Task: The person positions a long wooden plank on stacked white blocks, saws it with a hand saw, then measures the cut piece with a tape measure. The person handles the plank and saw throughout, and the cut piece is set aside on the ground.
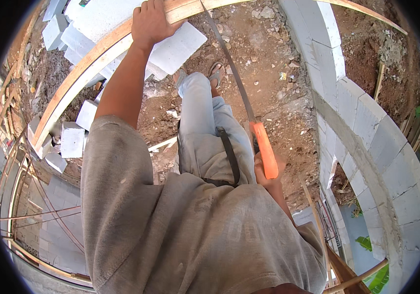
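Note:
My left hand point(150, 23) grips a long pale wooden board point(80, 73) at the top of the head view, with its fingers over the far edge. The fisheye bends the board into a curve. In my right hand point(271, 182), beside my right thigh, is the orange handle of a handsaw point(265, 149). Its dark, narrow blade points up and away, and the tip end meets the board to the right of my left hand. How deep the blade sits in the wood cannot be made out.
Grey blocks point(72, 138) lie stacked and loose under and beside the board. A low block wall point(362, 110) with a mortar band runs along the right. Rubble-strewn soil point(273, 78) surrounds my sandalled feet. Thin rods point(48, 215) stretch across the left.

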Demonstrator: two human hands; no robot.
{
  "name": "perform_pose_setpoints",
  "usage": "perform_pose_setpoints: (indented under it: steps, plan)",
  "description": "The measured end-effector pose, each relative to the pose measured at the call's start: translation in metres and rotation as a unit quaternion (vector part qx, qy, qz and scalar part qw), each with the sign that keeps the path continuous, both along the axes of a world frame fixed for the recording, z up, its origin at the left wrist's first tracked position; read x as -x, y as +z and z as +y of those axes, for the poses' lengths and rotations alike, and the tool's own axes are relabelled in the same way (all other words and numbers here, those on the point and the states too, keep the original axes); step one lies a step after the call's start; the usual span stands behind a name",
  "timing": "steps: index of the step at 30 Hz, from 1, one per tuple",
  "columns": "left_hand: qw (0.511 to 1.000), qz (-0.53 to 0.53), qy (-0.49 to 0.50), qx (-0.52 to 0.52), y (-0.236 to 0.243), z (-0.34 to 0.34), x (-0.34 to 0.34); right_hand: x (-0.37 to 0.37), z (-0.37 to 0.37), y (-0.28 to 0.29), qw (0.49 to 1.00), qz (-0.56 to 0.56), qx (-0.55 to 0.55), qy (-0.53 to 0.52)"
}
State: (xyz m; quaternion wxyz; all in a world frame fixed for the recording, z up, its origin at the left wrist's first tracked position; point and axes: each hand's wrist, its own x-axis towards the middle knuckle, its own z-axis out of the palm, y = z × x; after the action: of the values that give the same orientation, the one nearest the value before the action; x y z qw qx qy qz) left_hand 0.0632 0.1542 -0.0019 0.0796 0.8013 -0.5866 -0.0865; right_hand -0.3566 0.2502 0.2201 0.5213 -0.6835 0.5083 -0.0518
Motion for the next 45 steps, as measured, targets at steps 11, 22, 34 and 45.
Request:
perform_pose_setpoints:
  steps: [11,22,34,45]
  plan:
    - [0.996,-0.075,-0.021,-0.036,-0.001,0.004,-0.002,-0.147,-0.102,-0.109,0.992,-0.067,-0.064,-0.088]
    - [0.997,-0.069,-0.035,-0.004,-0.006,-0.012,0.003,-0.181,-0.134,-0.151,0.982,-0.123,-0.014,-0.142]
    - [0.997,-0.077,-0.019,0.025,-0.019,0.006,0.002,-0.076,-0.059,-0.039,0.998,-0.041,0.003,-0.052]
    - [0.999,-0.049,-0.018,0.007,-0.007,0.001,0.000,-0.040,-0.025,-0.018,0.998,-0.044,0.033,-0.010]
